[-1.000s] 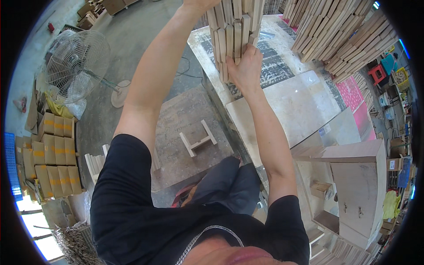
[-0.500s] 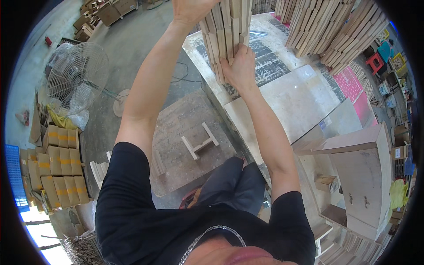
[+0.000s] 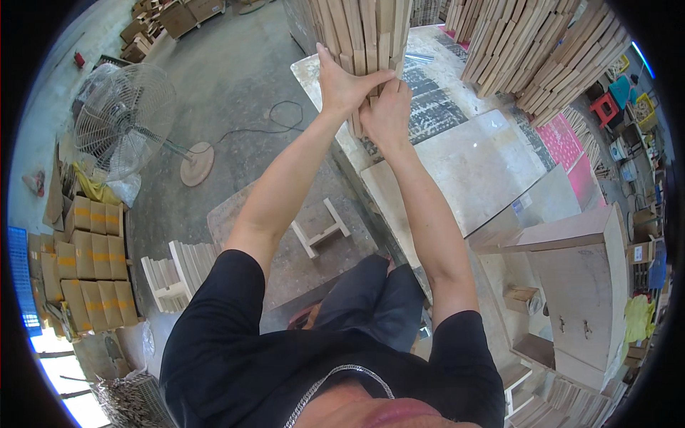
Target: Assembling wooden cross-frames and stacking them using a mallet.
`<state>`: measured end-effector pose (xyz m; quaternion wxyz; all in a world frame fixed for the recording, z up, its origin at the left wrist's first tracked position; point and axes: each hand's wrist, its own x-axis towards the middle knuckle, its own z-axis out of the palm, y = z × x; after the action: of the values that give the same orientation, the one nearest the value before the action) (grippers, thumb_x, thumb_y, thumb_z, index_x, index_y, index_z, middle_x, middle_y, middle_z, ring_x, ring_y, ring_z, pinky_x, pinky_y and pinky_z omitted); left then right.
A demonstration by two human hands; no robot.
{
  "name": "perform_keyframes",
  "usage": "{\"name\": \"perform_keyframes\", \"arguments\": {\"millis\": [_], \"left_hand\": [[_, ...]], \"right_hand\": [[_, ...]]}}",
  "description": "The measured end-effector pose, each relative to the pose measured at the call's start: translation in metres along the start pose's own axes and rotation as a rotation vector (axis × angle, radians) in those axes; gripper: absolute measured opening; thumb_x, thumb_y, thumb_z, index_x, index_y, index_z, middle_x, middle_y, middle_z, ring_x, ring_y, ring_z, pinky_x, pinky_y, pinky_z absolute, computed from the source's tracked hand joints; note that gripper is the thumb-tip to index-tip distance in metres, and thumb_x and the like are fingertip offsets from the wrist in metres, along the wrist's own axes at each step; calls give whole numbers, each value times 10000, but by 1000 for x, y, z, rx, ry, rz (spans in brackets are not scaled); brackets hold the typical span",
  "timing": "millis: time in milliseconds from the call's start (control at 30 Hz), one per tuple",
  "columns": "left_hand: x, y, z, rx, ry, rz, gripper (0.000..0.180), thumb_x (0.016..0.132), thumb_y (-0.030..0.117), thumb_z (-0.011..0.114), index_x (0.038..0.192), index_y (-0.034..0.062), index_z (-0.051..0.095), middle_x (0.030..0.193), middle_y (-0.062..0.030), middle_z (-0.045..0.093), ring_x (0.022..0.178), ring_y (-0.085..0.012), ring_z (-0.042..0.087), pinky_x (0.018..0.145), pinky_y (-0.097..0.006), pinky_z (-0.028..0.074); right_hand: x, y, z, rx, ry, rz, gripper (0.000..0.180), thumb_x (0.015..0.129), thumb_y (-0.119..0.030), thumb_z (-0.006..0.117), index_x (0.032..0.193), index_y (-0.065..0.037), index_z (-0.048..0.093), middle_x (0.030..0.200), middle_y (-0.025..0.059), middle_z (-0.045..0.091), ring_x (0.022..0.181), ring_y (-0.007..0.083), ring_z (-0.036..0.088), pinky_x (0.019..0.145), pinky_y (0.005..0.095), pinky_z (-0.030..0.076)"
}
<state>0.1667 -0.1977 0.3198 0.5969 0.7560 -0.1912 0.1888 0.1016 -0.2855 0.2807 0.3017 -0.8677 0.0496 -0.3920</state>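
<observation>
Your right hand (image 3: 387,114) rests low on the front of the upright bundle of wooden strips (image 3: 360,36); you cannot tell from here whether its fingers grip or merely press. Your left hand (image 3: 346,85) lies against the bundle's left side, thumb and forefinger spread wide, the thumb reaching across toward the right hand. The strips are pale tan to brown, narrow and packed side by side, with uneven, stepped ends; the bundle's top runs out of view. It stands on the counter (image 3: 304,70), beside the left edge and toward the far left corner.

Nearer you, a boxy wooden frame (image 3: 581,285) sits along the counter's right side. A pale sheet (image 3: 464,167) lies in front of the bundle, with a dark, worn patch (image 3: 432,107) past it and more leaning strip stacks (image 3: 521,43) farther right, by a pink sheet (image 3: 564,139).

Left of the counter's edge, a low board (image 3: 339,189) carries an H-shaped wooden piece (image 3: 321,228). Beyond, grey floor (image 3: 221,78) gives you room between that edge and the standing fan (image 3: 125,118), crossed by a dark cable (image 3: 275,128). Taped cartons (image 3: 100,257) stand stacked by the wall.
</observation>
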Motion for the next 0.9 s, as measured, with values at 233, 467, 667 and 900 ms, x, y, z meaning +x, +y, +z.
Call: {"name": "perform_keyframes", "arguments": {"millis": [233, 467, 667, 900], "left_hand": [[2, -23, 1, 2, -34, -49, 1464, 497, 472, 1000, 1481, -171, 128, 1419, -331, 450, 1335, -415, 485, 1110, -446, 417], [-18, -28, 23, 220, 144, -42, 1434, 537, 451, 994, 1515, -143, 131, 1486, -315, 385, 1400, -405, 412, 1153, -442, 378], [-13, -22, 32, 182, 65, 3, 1330, 544, 448, 984, 1476, -101, 210, 1428, -285, 413, 1343, -414, 429, 1123, -461, 384], [13, -61, -1, -39, -74, 53, 1079, 548, 288, 1019, 1355, -55, 391, 1248, -163, 632, 1143, -266, 640, 979, -372, 526]], "right_hand": [[-4, 4, -3, 80, -40, 37, 512, 796, -146, 712, 1198, 120, 540, 1064, 282, 590, 1040, 460, 564, 940, 522, 458], [-19, 19, -3, 746, 231, 308, 396, 950, -173, 635, 1237, 87, 550, 1150, 237, 659, 1094, 315, 663, 927, 426, 530], [36, 97, 0, 478, 191, 379, 521, 1042, -350, 495, 1292, 104, 547, 1183, 274, 665, 1145, 375, 646, 996, 425, 486], [9, 67, 16, 500, -33, 376, 561, 1058, -413, 404, 1135, 108, 598, 1125, 360, 628, 1106, 504, 575, 959, 511, 427]]}}
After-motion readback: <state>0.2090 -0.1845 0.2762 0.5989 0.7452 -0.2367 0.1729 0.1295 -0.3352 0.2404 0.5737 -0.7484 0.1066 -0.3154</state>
